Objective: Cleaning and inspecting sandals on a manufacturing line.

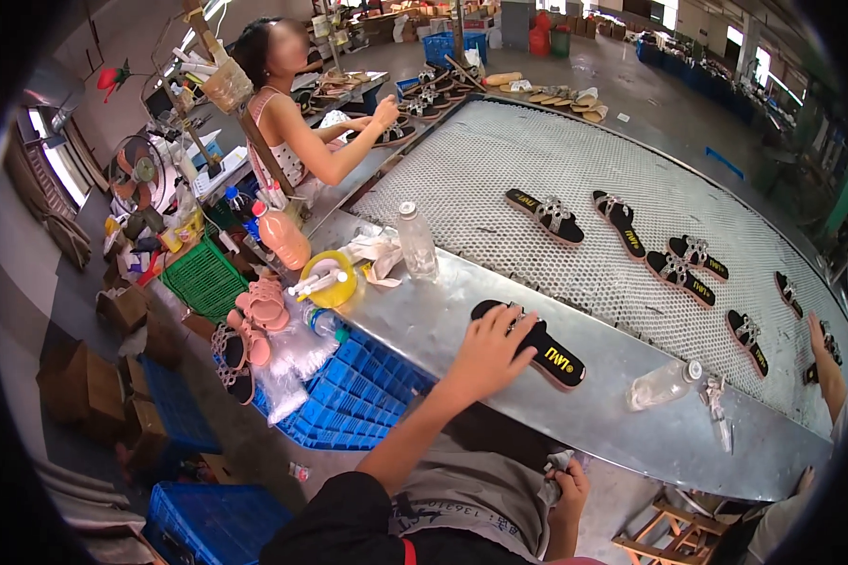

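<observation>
A black slide sandal (558,362) with a jewelled strap and yellow lettering on its insole lies on the metal ledge in front of me. My left hand (488,356) grips it over the strap, fingers spread across the upper and hiding much of it. Lower down, close to my grey apron (481,499), my right hand (569,488) is closed on a small crumpled whitish cloth (560,460). A clear bottle (417,243) stands beyond my left hand, beside a crumpled pale cloth (375,252). Another clear bottle (664,386) lies tilted right of the sandal.
Several matching sandals (546,217) lie on the mesh conveyor (462,169) beyond the ledge (499,278). At far right another person's hand (824,353) is near a sandal. A co-worker (292,132) is at the far left. A yellow tub (334,292) and blue crate (358,386) are left.
</observation>
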A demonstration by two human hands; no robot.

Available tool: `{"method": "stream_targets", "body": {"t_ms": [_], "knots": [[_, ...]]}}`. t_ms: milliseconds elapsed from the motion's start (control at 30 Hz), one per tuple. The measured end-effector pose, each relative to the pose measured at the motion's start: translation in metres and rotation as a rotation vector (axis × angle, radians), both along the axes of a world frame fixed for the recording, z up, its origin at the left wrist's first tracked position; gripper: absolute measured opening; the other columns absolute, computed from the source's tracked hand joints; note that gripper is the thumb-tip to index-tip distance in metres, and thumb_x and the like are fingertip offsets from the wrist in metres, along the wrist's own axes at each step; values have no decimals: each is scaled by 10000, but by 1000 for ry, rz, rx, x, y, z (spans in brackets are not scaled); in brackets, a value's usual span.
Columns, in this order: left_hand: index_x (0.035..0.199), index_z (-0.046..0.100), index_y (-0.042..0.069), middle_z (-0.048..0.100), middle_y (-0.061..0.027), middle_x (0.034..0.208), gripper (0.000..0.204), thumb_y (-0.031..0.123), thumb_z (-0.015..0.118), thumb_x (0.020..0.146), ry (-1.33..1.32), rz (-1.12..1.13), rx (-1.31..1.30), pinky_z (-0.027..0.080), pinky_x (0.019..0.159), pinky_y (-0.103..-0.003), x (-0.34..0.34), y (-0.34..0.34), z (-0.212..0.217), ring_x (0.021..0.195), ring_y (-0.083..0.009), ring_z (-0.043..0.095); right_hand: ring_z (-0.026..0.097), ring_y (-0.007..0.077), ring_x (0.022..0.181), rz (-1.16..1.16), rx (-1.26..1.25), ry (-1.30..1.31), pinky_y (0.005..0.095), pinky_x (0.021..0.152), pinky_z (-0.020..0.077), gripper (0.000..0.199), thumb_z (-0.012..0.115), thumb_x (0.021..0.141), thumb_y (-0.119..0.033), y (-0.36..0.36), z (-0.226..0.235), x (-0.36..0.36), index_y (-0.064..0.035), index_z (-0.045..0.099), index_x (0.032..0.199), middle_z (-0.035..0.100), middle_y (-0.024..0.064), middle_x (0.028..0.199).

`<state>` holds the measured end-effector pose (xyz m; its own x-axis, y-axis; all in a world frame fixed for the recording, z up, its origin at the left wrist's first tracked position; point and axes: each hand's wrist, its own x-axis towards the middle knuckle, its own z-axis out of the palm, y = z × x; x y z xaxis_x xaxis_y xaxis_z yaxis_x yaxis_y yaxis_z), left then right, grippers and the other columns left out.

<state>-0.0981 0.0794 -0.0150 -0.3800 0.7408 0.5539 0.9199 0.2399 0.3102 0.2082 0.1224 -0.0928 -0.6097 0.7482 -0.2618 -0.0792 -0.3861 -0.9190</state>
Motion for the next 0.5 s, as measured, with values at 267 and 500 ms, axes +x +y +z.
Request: {"method": "stream_targets", "body": {"t_ms": [267,500], "knots": [[1436,539,139,535,-135,1413,590,348,693,906,61,193,-175,441,938,-527,13,21,-9,1319,-346,465,511,68,788,107,287,-15,231,710,410,145,671,941,-105,23,60,-20,-28,629,1056,578,-13,870],[1370,597,128,545,-137,1395,502,224,665,882,94,203,46,364,1054,-530,20,25,-30,1297,-354,465,412,125,752,-572,934,-628,286,650,394,353,732,973,-213,106,149,-34,23,541,1151,470,34,857]]}}
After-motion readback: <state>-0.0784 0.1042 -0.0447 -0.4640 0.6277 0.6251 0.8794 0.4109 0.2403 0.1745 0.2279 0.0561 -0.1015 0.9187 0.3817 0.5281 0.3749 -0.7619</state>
